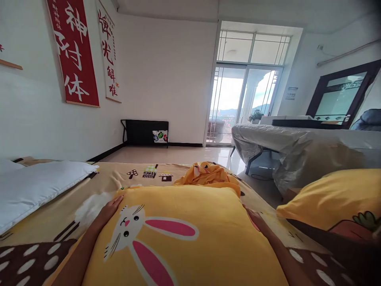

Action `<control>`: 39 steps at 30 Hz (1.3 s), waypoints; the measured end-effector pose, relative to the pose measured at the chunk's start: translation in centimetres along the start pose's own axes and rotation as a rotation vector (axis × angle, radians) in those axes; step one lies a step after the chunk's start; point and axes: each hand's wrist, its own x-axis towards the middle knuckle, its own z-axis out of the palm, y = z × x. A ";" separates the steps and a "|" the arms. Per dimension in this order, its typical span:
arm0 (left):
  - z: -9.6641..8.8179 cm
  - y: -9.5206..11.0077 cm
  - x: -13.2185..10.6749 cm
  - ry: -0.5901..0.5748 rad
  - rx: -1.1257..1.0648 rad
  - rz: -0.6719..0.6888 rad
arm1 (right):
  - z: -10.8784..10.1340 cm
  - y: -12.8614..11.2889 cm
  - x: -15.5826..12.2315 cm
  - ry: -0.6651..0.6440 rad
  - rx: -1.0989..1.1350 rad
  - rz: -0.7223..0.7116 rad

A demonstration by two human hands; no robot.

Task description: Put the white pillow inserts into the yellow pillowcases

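Nearest to you lies a big yellow pillow (190, 234), flat on the bed and filling the near middle of the view; its cover shows a white rabbit face with whiskers and two long pink ears that point to the right and down. Your left hand (110, 207) rests at the left edge of this pillow, the fingers stretched and together, palm down, not closed around anything you can see. Your right hand (255, 219) is at the right edge of the pillow, also open and flat against its side; whether the fingers go under the fabric I cannot tell. Under the pillow is a bedsheet (44, 222) of beige colour with brown spotted shapes. To the left, a white pillow (35, 186) lies near the wall. To the right, a second yellow pillow (333, 198) with a carrot picture sits just beside the bed edge. Just beyond the big pillow is a crumpled orange cloth (208, 174). Farther right stands a table covered with plastic sheet (297, 147). On the far left wall hangs a red banner (73, 51) with white characters, and far away is a glass balcony door (241, 99).
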 end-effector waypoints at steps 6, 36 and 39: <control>-1.6 1.5 -0.6 0.021 -0.040 -0.032 | -3.1 -1.7 -0.7 0.092 -0.056 0.069; 1.8 17.2 -14.5 -0.222 0.255 0.940 | 3.2 -19.0 -16.8 -0.139 -0.362 -0.991; 2.1 17.2 -14.2 -0.209 0.236 0.934 | 3.9 -18.5 -16.3 -0.030 -0.293 -1.041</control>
